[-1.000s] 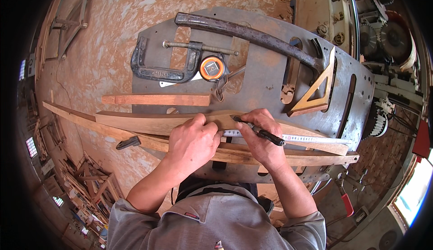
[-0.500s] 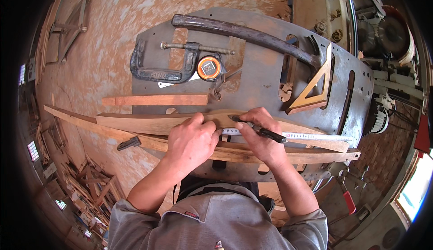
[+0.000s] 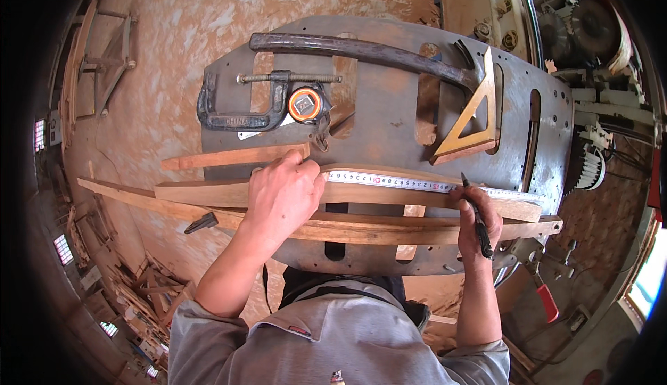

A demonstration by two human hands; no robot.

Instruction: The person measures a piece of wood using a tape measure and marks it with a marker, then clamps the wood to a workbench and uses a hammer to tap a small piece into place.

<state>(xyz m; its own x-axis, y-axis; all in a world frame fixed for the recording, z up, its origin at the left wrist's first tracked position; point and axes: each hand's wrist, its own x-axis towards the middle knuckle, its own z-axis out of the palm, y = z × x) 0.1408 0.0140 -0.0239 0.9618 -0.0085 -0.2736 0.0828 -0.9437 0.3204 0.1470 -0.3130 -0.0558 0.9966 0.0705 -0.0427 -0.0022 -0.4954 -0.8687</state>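
My left hand (image 3: 283,189) is closed at the left end of a white measuring tape strip (image 3: 403,183), pinching it against a curved wooden piece (image 3: 375,194). The strip runs rightward along the wood's upper face. Toward the right end of that piece, my right hand (image 3: 481,215) grips a black pen (image 3: 481,228), its tip pointing up and away from me. Some right fingers rest by the strip. A long narrow wooden strip (image 3: 389,233) lies on the near side, and a short reddish wood piece (image 3: 233,156) sits just beyond my left hand.
The slotted metal table (image 3: 389,124) holds a C-clamp (image 3: 240,121), an orange-and-black tape measure (image 3: 305,105), a long-handled hammer (image 3: 361,50) and a triangular square (image 3: 464,126). A dark clip-like piece (image 3: 201,223) is at left. Machinery with round blades (image 3: 590,27) stands far right.
My right hand has moved right along the wood with the pen, which now points away from me. My left hand has shifted slightly left and away, and more of the measuring strip shows.
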